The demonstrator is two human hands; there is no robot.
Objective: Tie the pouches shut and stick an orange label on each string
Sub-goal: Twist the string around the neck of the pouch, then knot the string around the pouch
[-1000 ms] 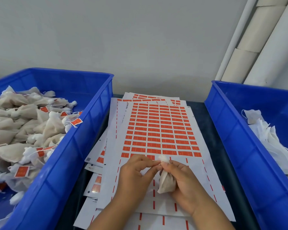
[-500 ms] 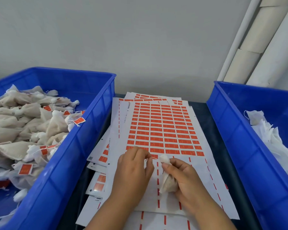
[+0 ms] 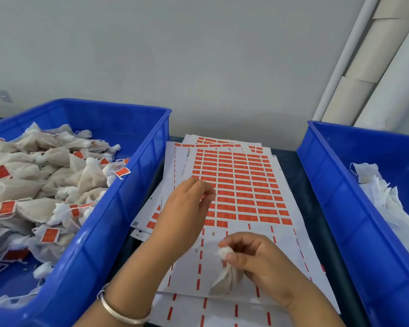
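Observation:
My right hand [image 3: 262,263] is shut on the gathered neck of a small white mesh pouch [image 3: 222,279], which hangs down onto the peeled lower part of the label sheet [image 3: 241,185]. My left hand [image 3: 184,208] is up at the left edge of the rows of orange labels. Its thumb and fingertips pinch together on an orange label [image 3: 203,197], of which only a sliver shows. The two hands are apart. I cannot make out the pouch's string.
A blue bin [image 3: 118,192] on the left holds several tied pouches with orange labels [image 3: 45,180]. A second blue bin [image 3: 328,197] on the right holds limp white pouches [image 3: 383,197]. More label sheets lie underneath. Pale rolls [image 3: 364,67] lean in the back right corner.
My left hand let go of the pouch's top and moved up and left to the orange labels. My right hand drew the pouch down and toward me.

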